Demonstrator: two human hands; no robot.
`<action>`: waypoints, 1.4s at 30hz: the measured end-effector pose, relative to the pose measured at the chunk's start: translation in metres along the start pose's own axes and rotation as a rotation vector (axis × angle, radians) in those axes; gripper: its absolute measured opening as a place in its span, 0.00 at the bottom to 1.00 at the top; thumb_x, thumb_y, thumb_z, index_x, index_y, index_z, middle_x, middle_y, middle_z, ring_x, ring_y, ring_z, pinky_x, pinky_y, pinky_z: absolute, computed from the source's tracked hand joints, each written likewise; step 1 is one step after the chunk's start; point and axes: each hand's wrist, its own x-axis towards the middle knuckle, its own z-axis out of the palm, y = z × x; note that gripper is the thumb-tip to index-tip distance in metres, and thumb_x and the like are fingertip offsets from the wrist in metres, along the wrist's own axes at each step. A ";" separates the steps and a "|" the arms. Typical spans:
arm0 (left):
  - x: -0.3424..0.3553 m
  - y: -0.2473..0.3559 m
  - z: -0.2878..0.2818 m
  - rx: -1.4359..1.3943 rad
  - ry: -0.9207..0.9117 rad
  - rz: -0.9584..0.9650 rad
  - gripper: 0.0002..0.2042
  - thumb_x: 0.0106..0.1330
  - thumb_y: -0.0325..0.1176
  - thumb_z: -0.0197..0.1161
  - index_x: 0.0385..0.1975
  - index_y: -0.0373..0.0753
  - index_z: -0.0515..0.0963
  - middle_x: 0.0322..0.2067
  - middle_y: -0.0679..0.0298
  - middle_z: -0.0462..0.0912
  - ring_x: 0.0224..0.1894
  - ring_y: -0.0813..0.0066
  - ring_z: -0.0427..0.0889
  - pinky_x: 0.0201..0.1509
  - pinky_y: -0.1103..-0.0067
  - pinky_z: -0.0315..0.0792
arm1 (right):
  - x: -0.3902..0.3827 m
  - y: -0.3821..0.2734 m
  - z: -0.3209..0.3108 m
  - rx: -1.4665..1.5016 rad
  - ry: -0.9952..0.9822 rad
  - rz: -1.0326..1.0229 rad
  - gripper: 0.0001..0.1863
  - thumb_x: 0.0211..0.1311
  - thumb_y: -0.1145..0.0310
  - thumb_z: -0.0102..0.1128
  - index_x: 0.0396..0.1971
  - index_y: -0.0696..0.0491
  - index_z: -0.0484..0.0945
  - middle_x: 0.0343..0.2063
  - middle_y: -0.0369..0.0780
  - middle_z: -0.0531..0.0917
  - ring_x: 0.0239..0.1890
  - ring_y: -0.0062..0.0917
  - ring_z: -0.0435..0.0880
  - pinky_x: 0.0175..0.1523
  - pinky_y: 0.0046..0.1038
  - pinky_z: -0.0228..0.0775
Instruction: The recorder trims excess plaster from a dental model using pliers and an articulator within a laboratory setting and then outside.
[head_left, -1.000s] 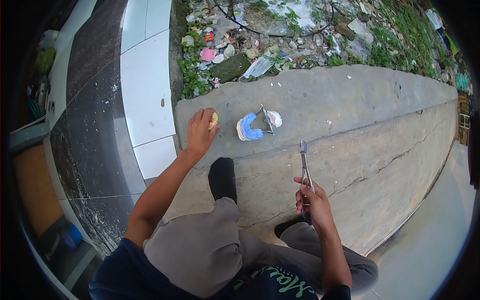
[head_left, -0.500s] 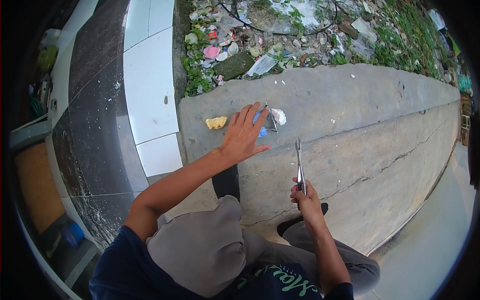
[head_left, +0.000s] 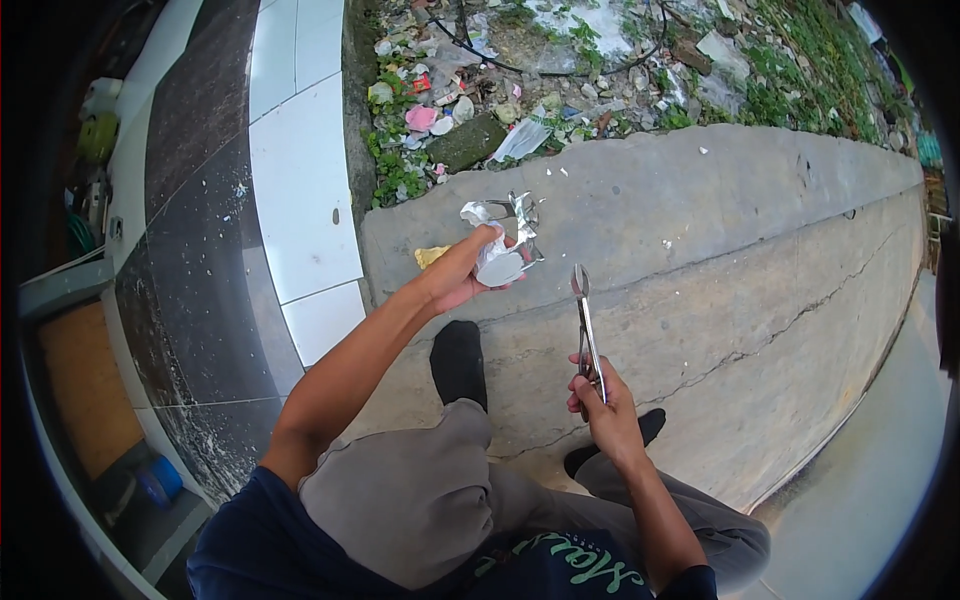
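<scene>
My left hand is closed around a crinkled, silvery-white thing with a flat, round, pale face, over the concrete ledge. Shiny, thin metal-looking parts stick up just beyond the fingers; whether they belong to the held thing I cannot tell. Close by the left wrist lies a yellow lump, partly hidden by the hand. Farther right, my right hand grips a pair of metal tongs by the handles. The tips point away from me, close together, with nothing visible between them.
A concrete ledge with small white crumbs and a long crack runs across the middle. Beyond it lie litter, rubble, weeds and a black cable. White and dark tiles border the left. My feet in dark socks rest below.
My left hand has gone from spread fingers above the small things to gripping the silvery-white thing. Blue patches seen beneath it earlier no longer show. The tongs have shifted slightly left.
</scene>
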 end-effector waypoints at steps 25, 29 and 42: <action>-0.019 0.011 0.026 -0.822 -0.280 -0.262 0.25 0.70 0.47 0.41 0.47 0.28 0.72 0.41 0.50 0.77 0.44 0.54 0.76 0.48 0.66 0.75 | -0.014 -0.051 -0.028 -1.205 0.253 -0.621 0.37 0.47 0.81 0.55 0.64 0.57 0.62 0.41 0.47 0.73 0.43 0.42 0.72 0.51 0.39 0.65; -0.027 0.019 0.036 -0.773 -0.138 -0.320 0.23 0.70 0.45 0.42 0.45 0.28 0.72 0.38 0.51 0.77 0.42 0.56 0.77 0.46 0.67 0.76 | -0.022 -0.064 -0.029 -1.158 0.135 -0.365 0.39 0.48 0.80 0.56 0.65 0.55 0.60 0.43 0.46 0.74 0.40 0.42 0.76 0.44 0.38 0.72; -0.025 0.003 0.024 -0.756 -0.314 -0.428 0.21 0.70 0.44 0.42 0.42 0.31 0.75 0.37 0.52 0.80 0.37 0.61 0.80 0.39 0.73 0.78 | -0.035 -0.071 -0.024 -1.145 0.076 -0.351 0.37 0.51 0.77 0.55 0.65 0.57 0.59 0.51 0.53 0.70 0.42 0.48 0.81 0.46 0.42 0.75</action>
